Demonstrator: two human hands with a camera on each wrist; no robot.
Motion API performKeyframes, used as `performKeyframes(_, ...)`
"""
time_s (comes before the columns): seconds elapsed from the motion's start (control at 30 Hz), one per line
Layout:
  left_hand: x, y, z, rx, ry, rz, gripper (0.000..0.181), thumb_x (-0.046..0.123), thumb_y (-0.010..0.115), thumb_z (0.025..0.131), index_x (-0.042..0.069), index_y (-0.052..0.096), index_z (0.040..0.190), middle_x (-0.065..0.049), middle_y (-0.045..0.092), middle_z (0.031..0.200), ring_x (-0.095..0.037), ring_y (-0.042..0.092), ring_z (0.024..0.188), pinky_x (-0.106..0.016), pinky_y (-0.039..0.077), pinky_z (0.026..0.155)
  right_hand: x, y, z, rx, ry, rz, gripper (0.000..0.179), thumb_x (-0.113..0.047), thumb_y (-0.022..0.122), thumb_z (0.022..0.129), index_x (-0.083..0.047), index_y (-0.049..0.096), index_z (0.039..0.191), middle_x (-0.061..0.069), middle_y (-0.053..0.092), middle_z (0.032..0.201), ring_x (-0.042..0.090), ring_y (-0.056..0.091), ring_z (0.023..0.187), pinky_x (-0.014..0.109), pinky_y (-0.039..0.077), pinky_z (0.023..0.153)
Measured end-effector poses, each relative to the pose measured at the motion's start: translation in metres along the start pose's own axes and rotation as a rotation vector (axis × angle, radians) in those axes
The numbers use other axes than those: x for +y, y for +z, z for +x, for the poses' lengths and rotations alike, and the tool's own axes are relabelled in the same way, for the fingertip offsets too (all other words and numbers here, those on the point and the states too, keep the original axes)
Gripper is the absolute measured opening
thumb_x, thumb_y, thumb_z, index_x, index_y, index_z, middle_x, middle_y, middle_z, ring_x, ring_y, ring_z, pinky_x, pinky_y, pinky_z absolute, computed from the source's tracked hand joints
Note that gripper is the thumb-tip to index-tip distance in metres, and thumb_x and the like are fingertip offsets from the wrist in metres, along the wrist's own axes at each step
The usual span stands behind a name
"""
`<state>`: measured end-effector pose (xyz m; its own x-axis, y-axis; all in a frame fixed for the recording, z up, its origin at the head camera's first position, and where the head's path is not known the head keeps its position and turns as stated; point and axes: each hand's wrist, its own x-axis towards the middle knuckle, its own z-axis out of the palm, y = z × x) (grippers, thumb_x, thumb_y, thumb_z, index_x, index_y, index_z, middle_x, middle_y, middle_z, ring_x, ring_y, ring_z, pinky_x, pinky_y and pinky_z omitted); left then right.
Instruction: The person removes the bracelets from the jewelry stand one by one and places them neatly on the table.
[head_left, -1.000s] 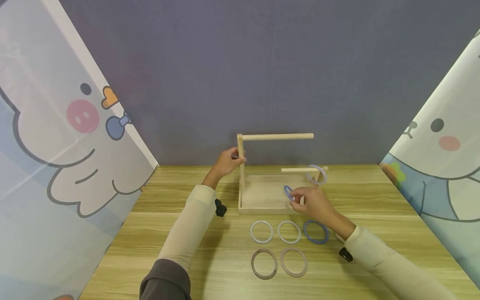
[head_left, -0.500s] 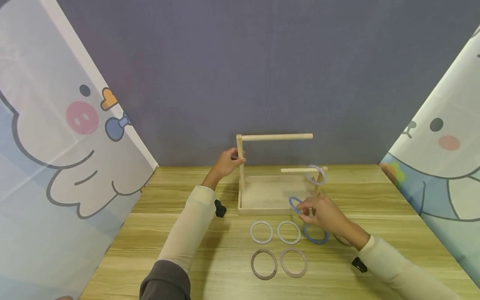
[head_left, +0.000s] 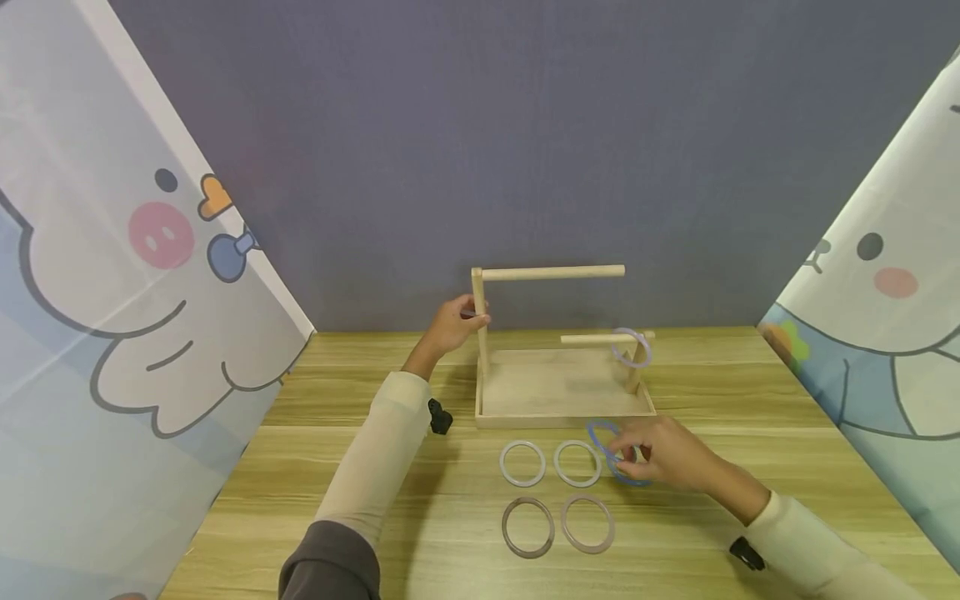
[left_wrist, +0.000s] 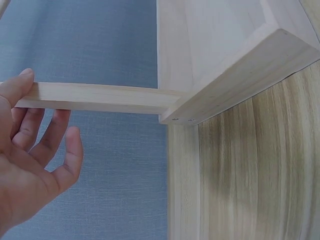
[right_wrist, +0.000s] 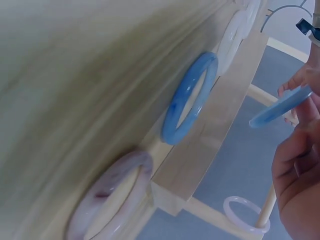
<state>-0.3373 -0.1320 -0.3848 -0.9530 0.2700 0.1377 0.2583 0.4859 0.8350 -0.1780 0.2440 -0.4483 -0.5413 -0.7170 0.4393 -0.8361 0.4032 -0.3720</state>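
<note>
My left hand (head_left: 452, 323) pinches the tall upright post (left_wrist: 100, 96) of a pale wooden bangle stand (head_left: 566, 422), thumb on one side and fingers on the other. My right hand (head_left: 667, 454) pinches a blue bangle (right_wrist: 280, 106) between thumb and fingers, tilted above the table in front of the stand. Beneath it a second blue bangle (right_wrist: 192, 95) lies on the table, partly covered by the right hand in the head view. A lilac bangle (head_left: 648, 350) hangs on the stand's lower bar (head_left: 585, 339). The upper bar (head_left: 555, 272) carries nothing.
Two white bangles (head_left: 502, 463) lie in front of the stand. Nearer are a grey-brown bangle (head_left: 506, 529) and a pale pinkish one (head_left: 612, 527). A purple-marbled bangle (right_wrist: 102, 192) lies right of the blue one, hidden in the head view. A grey wall (head_left: 480, 150) stands behind.
My right hand has moved from over the stand's tray toward me and to the right, carrying the blue bangle down over the other blue one. The left hand stays on the post.
</note>
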Motion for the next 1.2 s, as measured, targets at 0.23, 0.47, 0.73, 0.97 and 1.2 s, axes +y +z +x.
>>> performKeyframes(0.23, 0.001, 0.0, 0.0, -0.001, -0.009, 0.012, 0.043, 0.024, 0.065, 0.102, 0.005, 0.058, 0.139, -0.014, 0.065, 0.13, -0.034, 0.063, 0.122, -0.051, 0.053, 0.102, 0.0, 0.003, -0.015, -0.05, -0.081, 0.062, 0.029, 0.0, 0.085, 0.074, -0.02, 0.075, 0.092, -0.015, 0.062, 0.075, -0.013, 0.044, 0.063, 0.003, 0.038, 0.052)
performKeyframes(0.47, 0.001, 0.0, -0.001, -0.004, -0.016, 0.015, 0.042, 0.024, 0.064, 0.102, 0.006, 0.058, 0.14, -0.013, 0.064, 0.131, -0.033, 0.063, 0.121, -0.051, 0.054, 0.101, -0.003, 0.006, -0.029, -0.082, -0.104, 0.101, 0.03, 0.001, 0.086, 0.073, -0.02, 0.076, 0.092, -0.016, 0.062, 0.075, -0.018, 0.041, 0.064, 0.002, 0.036, 0.05)
performKeyframes(0.73, 0.0, 0.001, 0.0, 0.004, -0.007, 0.021, 0.042, 0.022, 0.064, 0.102, 0.006, 0.058, 0.14, -0.013, 0.064, 0.131, -0.033, 0.063, 0.122, -0.051, 0.054, 0.1, -0.004, 0.006, -0.045, -0.117, -0.108, 0.138, 0.029, 0.0, 0.086, 0.075, -0.021, 0.076, 0.093, -0.017, 0.064, 0.078, -0.015, 0.047, 0.067, 0.002, 0.038, 0.054)
performKeyframes(0.97, 0.0, 0.001, 0.0, 0.005, -0.002, 0.008, 0.042, 0.021, 0.064, 0.102, 0.004, 0.057, 0.139, -0.015, 0.064, 0.131, -0.034, 0.064, 0.121, -0.05, 0.054, 0.101, -0.006, 0.006, -0.055, -0.113, -0.136, 0.107, 0.034, -0.003, 0.087, 0.071, -0.027, 0.076, 0.093, -0.019, 0.063, 0.077, -0.011, 0.048, 0.064, -0.001, 0.034, 0.056)
performKeyframes(1.2, 0.001, 0.001, -0.001, 0.005, -0.005, 0.004, 0.042, 0.022, 0.064, 0.102, 0.004, 0.057, 0.14, -0.015, 0.064, 0.131, -0.034, 0.063, 0.121, -0.05, 0.054, 0.101, -0.006, 0.01, -0.059, -0.132, -0.171, 0.122, 0.035, -0.003, 0.088, 0.069, -0.026, 0.075, 0.092, -0.016, 0.063, 0.076, -0.011, 0.049, 0.067, -0.002, 0.034, 0.06)
